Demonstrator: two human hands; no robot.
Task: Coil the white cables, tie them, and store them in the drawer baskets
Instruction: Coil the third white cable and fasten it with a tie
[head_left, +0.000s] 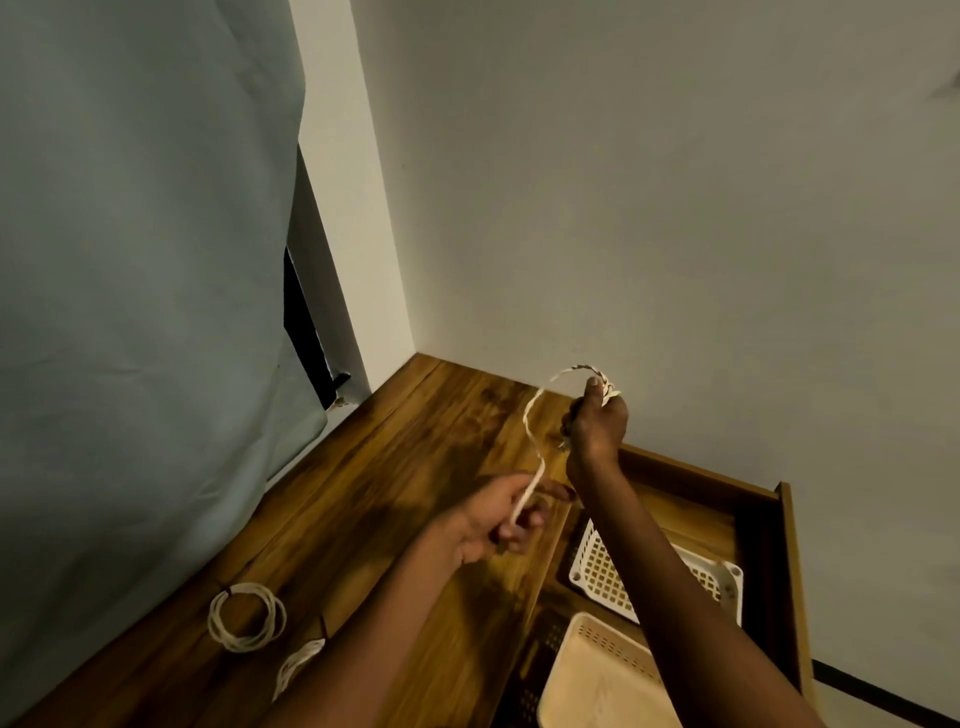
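While the right hand (597, 421) is raised above the far edge of the open drawer (727, 499), its fingers are curled round one end of a white cable (532, 415), with the thumb pointing up and the cable's tip poking out past the knuckles toward the wall. The right forearm runs up from the lower right, crossing over the drawer and hiding part of what lies in it. From that hand the cable arches up and over, then drops in a loose curve to the left hand (506, 514), which is held lower, just to the left of the drawer and above the desk (363, 493). The left hand lies palm up, its fingers curled in and pinching the cable where it passes through; that hand is blurred, so I cannot tell exactly which fingers close on it.

Inside the drawer sit two baskets: a white basket (602, 571) with a grid of holes, toward the wall, and a cream basket (597, 670) just nearer than it.

Well to the left of the drawer, on the desk, lies a coiled cable (247, 616), round and flat. Between it and the drawer, close to the left forearm, a second bundle of cable (298, 665) shows, partly hidden by the arm. A pale curtain (130, 312) hangs beyond the desk's left edge.
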